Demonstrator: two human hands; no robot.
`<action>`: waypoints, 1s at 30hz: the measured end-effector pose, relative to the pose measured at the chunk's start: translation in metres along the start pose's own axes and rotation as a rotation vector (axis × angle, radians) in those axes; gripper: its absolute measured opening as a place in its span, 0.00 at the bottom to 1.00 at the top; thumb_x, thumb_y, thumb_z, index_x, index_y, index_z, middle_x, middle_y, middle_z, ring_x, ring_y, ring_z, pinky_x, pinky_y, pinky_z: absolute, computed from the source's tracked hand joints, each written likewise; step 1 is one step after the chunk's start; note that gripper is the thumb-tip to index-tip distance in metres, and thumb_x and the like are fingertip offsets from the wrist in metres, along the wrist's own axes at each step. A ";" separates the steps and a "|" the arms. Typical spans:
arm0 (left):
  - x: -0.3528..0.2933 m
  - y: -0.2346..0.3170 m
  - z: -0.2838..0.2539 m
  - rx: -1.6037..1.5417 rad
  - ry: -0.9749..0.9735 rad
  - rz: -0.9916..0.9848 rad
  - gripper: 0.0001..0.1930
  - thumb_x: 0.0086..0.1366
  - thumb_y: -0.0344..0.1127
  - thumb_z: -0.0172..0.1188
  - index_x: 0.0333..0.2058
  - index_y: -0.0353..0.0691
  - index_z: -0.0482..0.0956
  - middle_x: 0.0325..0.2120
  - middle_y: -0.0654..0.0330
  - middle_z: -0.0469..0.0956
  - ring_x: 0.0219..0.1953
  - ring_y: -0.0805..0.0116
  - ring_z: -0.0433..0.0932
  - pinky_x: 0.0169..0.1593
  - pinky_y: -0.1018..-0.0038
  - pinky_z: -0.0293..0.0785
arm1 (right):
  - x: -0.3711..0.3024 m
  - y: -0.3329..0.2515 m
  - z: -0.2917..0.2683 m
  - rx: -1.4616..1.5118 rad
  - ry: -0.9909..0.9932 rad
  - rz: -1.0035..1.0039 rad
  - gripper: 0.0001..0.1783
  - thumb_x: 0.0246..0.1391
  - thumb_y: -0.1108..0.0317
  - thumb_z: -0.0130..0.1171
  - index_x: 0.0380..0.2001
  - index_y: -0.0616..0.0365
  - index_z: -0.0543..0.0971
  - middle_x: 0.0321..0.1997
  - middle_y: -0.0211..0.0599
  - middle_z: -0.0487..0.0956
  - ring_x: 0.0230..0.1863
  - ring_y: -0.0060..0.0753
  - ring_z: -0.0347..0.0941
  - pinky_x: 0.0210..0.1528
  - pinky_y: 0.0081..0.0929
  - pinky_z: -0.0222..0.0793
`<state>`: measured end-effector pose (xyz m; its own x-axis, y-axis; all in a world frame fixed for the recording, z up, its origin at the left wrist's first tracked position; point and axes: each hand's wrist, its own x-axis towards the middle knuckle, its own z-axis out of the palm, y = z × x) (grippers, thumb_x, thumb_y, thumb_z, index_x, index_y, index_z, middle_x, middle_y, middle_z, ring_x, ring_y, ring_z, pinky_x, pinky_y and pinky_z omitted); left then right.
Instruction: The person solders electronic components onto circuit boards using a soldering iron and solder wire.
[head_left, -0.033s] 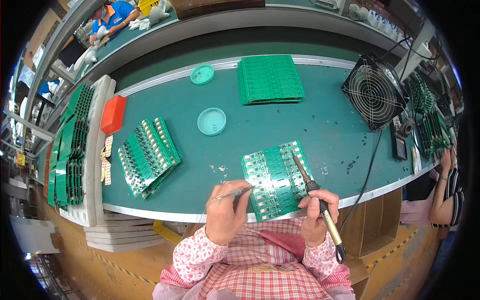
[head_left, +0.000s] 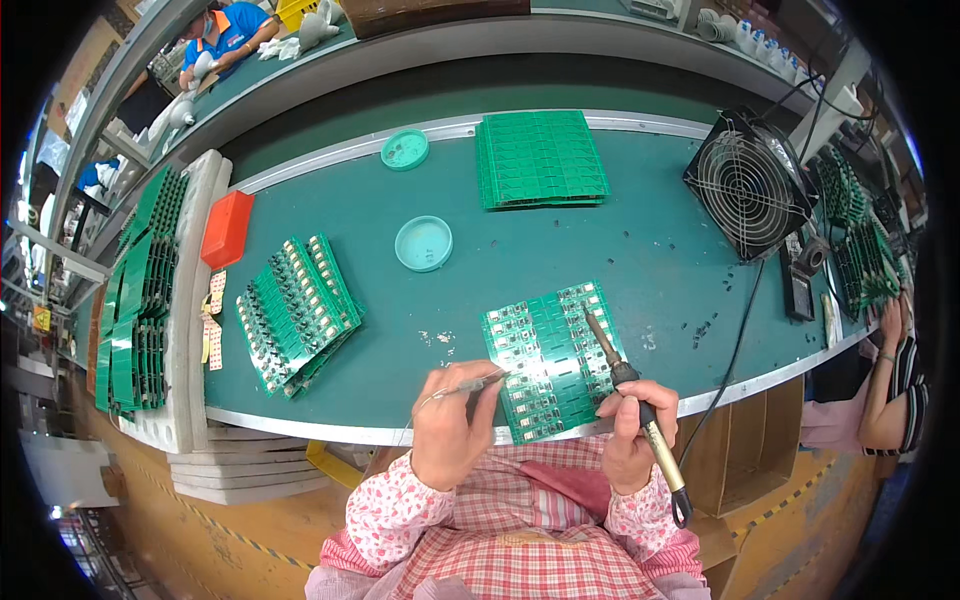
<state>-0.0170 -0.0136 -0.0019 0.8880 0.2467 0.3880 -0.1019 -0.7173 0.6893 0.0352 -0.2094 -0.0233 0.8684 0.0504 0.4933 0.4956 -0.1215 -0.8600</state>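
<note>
On the near edge of the bench lies a green circuit board panel (head_left: 560,345), its left and right sides lined with small components. My left hand (head_left: 447,425) pinches slim metal tweezers (head_left: 470,385), whose tip reaches the panel's left rows. A thin strand hangs beside that hand. My right hand (head_left: 638,425) grips a soldering iron (head_left: 655,440) by its dark handle. The iron's tip is over the panel's upper right rows; whether it touches, I cannot tell. Fingers of my right hand are at the panel's lower right edge.
Populated boards (head_left: 300,315) are stacked at left, near a red box (head_left: 227,229) and foam racks of boards (head_left: 150,290). Two round teal dishes (head_left: 423,243), a bare-board stack (head_left: 543,158) and a black fan (head_left: 745,185) stand farther back. The iron's cord (head_left: 735,365) runs right.
</note>
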 end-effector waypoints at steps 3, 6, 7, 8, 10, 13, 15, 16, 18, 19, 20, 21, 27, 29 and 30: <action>0.000 0.000 0.001 0.001 -0.003 -0.003 0.09 0.60 0.21 0.63 0.40 0.35 0.78 0.37 0.54 0.82 0.38 0.55 0.80 0.42 0.67 0.75 | -0.002 -0.003 -0.001 0.011 0.019 -0.006 0.08 0.64 0.67 0.55 0.40 0.61 0.73 0.25 0.38 0.78 0.22 0.25 0.77 0.24 0.22 0.70; -0.001 -0.001 0.001 -0.002 0.030 -0.004 0.11 0.57 0.22 0.66 0.39 0.38 0.80 0.37 0.58 0.82 0.35 0.56 0.78 0.40 0.66 0.74 | -0.006 -0.008 -0.001 0.123 0.015 0.024 0.12 0.65 0.61 0.55 0.38 0.60 0.73 0.16 0.33 0.76 0.18 0.26 0.75 0.21 0.23 0.68; -0.001 -0.001 0.000 -0.002 0.016 -0.004 0.10 0.59 0.22 0.64 0.40 0.37 0.79 0.37 0.56 0.82 0.36 0.56 0.79 0.41 0.66 0.74 | -0.006 -0.009 -0.002 0.122 0.015 0.022 0.12 0.65 0.61 0.55 0.38 0.60 0.73 0.16 0.33 0.76 0.18 0.26 0.75 0.21 0.23 0.68; -0.001 0.000 0.000 -0.001 0.002 -0.004 0.09 0.60 0.22 0.63 0.40 0.35 0.78 0.38 0.54 0.82 0.38 0.55 0.80 0.42 0.66 0.75 | -0.007 -0.010 -0.004 0.138 -0.023 -0.010 0.13 0.65 0.60 0.55 0.38 0.60 0.73 0.16 0.33 0.77 0.17 0.25 0.75 0.21 0.23 0.68; 0.000 -0.001 0.000 -0.001 0.001 0.000 0.09 0.60 0.22 0.63 0.40 0.35 0.78 0.37 0.54 0.82 0.38 0.55 0.80 0.42 0.66 0.75 | -0.008 -0.011 -0.005 0.162 -0.063 -0.062 0.14 0.66 0.58 0.56 0.39 0.59 0.73 0.15 0.31 0.78 0.17 0.24 0.74 0.20 0.22 0.67; 0.000 -0.001 0.000 0.003 -0.001 0.004 0.09 0.60 0.22 0.63 0.40 0.35 0.78 0.37 0.54 0.82 0.38 0.55 0.80 0.42 0.66 0.75 | -0.007 -0.012 -0.003 0.183 -0.083 -0.097 0.13 0.65 0.59 0.56 0.39 0.59 0.73 0.16 0.32 0.79 0.17 0.24 0.74 0.20 0.23 0.67; 0.000 -0.001 0.000 0.006 0.000 0.002 0.09 0.60 0.22 0.63 0.40 0.35 0.78 0.37 0.54 0.82 0.38 0.55 0.80 0.42 0.66 0.74 | -0.007 -0.017 -0.006 0.122 -0.163 -0.053 0.18 0.68 0.52 0.50 0.40 0.58 0.67 0.17 0.36 0.74 0.17 0.27 0.73 0.24 0.25 0.71; 0.000 -0.001 0.000 0.005 -0.001 -0.001 0.09 0.60 0.22 0.63 0.40 0.35 0.79 0.37 0.54 0.82 0.38 0.55 0.80 0.42 0.66 0.75 | -0.007 -0.016 -0.006 0.113 -0.162 -0.065 0.18 0.68 0.52 0.50 0.40 0.58 0.67 0.17 0.36 0.74 0.18 0.27 0.73 0.24 0.26 0.72; 0.000 -0.001 0.000 0.003 0.000 -0.006 0.09 0.60 0.22 0.64 0.40 0.35 0.79 0.37 0.54 0.82 0.37 0.55 0.80 0.42 0.66 0.75 | -0.007 -0.016 -0.007 0.104 -0.162 -0.077 0.18 0.68 0.52 0.50 0.40 0.58 0.67 0.17 0.36 0.74 0.18 0.27 0.74 0.24 0.27 0.72; 0.000 -0.001 0.000 -0.001 0.003 -0.003 0.09 0.60 0.22 0.63 0.40 0.35 0.79 0.37 0.54 0.82 0.37 0.55 0.80 0.42 0.66 0.75 | -0.006 -0.016 -0.007 0.106 -0.165 -0.073 0.18 0.68 0.52 0.50 0.40 0.59 0.67 0.17 0.37 0.74 0.18 0.27 0.74 0.24 0.27 0.72; 0.000 -0.001 0.000 -0.006 0.007 -0.001 0.09 0.60 0.22 0.63 0.40 0.35 0.79 0.37 0.54 0.82 0.37 0.55 0.80 0.42 0.66 0.74 | -0.006 -0.016 -0.007 0.107 -0.168 -0.068 0.18 0.68 0.52 0.50 0.40 0.59 0.67 0.17 0.37 0.75 0.18 0.28 0.74 0.24 0.27 0.73; -0.001 -0.001 0.000 -0.006 0.007 -0.001 0.09 0.60 0.22 0.63 0.40 0.35 0.79 0.37 0.54 0.82 0.37 0.55 0.80 0.42 0.66 0.74 | -0.006 -0.015 -0.007 0.107 -0.169 -0.068 0.18 0.68 0.52 0.50 0.40 0.59 0.67 0.17 0.37 0.75 0.18 0.28 0.74 0.24 0.27 0.73; 0.000 0.000 0.000 -0.004 0.001 -0.010 0.09 0.60 0.22 0.64 0.40 0.35 0.79 0.38 0.54 0.82 0.37 0.55 0.80 0.41 0.66 0.74 | -0.007 -0.015 -0.006 0.129 -0.179 -0.048 0.18 0.68 0.52 0.51 0.40 0.59 0.67 0.18 0.37 0.75 0.19 0.28 0.75 0.25 0.27 0.74; 0.000 0.000 0.000 -0.006 0.001 -0.009 0.09 0.60 0.23 0.64 0.40 0.35 0.79 0.38 0.54 0.82 0.37 0.54 0.80 0.42 0.65 0.74 | -0.006 -0.015 -0.006 0.120 -0.172 -0.068 0.18 0.68 0.52 0.51 0.40 0.59 0.67 0.18 0.38 0.75 0.19 0.29 0.75 0.24 0.28 0.74; 0.000 0.000 0.000 -0.006 0.001 -0.009 0.09 0.60 0.23 0.64 0.40 0.35 0.79 0.38 0.54 0.82 0.37 0.54 0.80 0.42 0.65 0.74 | -0.006 -0.016 -0.006 0.120 -0.173 -0.068 0.18 0.68 0.52 0.51 0.40 0.59 0.67 0.18 0.38 0.75 0.19 0.29 0.75 0.24 0.28 0.74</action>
<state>-0.0176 -0.0133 -0.0019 0.8884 0.2544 0.3823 -0.0960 -0.7113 0.6963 0.0220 -0.2138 -0.0121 0.8178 0.2249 0.5297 0.5424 0.0061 -0.8401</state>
